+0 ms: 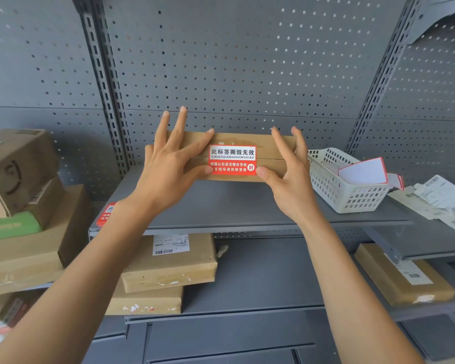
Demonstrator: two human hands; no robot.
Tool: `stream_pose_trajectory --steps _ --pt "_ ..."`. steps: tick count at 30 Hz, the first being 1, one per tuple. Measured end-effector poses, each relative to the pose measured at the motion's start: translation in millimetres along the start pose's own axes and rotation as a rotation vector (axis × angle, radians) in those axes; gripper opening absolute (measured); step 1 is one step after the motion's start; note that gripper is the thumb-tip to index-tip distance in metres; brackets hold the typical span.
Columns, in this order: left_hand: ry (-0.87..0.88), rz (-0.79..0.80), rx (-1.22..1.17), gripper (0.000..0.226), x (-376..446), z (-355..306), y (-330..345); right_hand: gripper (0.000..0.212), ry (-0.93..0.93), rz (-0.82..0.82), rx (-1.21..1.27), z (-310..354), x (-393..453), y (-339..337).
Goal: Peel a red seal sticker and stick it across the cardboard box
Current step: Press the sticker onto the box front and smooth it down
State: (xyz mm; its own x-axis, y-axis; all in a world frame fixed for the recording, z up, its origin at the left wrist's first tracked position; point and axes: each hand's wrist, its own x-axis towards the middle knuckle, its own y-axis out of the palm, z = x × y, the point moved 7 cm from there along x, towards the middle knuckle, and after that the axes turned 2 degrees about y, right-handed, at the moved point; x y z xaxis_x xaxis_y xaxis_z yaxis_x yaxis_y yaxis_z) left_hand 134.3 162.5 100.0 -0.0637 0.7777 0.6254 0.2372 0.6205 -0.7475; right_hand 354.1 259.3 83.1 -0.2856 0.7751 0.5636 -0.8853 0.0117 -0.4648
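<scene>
A flat cardboard box (269, 151) lies on the grey shelf (221, 206) at the back, near the pegboard wall. A red and white seal sticker (232, 160) lies across the seam on its top face. My left hand (166, 164) rests on the box's left part with fingers spread; its index finger and thumb touch the sticker's left edge. My right hand (289, 169) is at the box's right part, fingers apart, and its thumb presses the sticker's lower right corner. Neither hand grips anything.
A white plastic basket (352, 195) with sticker sheets (363, 170) stands right of the box. More red stickers (106, 214) lie at the shelf's left edge. Cardboard parcels (24, 206) are stacked at left, others (168, 261) on the lower shelf. Loose paper labels (441, 198) lie far right.
</scene>
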Motion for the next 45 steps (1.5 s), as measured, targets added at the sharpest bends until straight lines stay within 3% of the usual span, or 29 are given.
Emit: stream_pose_trajectory --steps 3,8,12,25,29,34,38,45 --pt "0.02 -0.045 0.007 0.065 -2.6 -3.4 0.2 0.073 0.031 -0.015 0.034 2.0 -2.1 1.5" --pt "-0.06 -0.103 0.087 0.093 -3.2 -13.0 6.2 0.104 0.077 -0.072 -0.056 9.8 -7.2 11.2" --pt "-0.067 -0.112 0.085 0.086 -1.7 -12.8 6.8 0.106 0.07 -0.067 -0.06 6.5 -4.1 9.8" --pt "0.015 0.02 0.029 0.065 -3.3 0.8 12.0 0.084 0.072 0.023 -0.003 -5.3 -3.2 3.9" --pt "-0.064 -0.068 -0.039 0.064 -2.9 -4.2 8.6 0.068 0.13 -0.05 0.054 1.9 -5.3 7.6" --pt "-0.371 -0.235 -0.097 0.07 -1.1 -12.9 18.2 0.081 0.212 -0.247 -0.101 16.8 -10.1 21.9" --pt "-0.322 -0.224 -0.004 0.069 1.6 -14.0 26.2 0.07 0.217 -0.265 -0.093 6.4 -8.2 22.4" --pt "-0.278 -0.245 -0.019 0.044 -1.8 -8.4 25.8 0.047 0.172 -0.248 -0.018 1.6 -6.5 16.9"
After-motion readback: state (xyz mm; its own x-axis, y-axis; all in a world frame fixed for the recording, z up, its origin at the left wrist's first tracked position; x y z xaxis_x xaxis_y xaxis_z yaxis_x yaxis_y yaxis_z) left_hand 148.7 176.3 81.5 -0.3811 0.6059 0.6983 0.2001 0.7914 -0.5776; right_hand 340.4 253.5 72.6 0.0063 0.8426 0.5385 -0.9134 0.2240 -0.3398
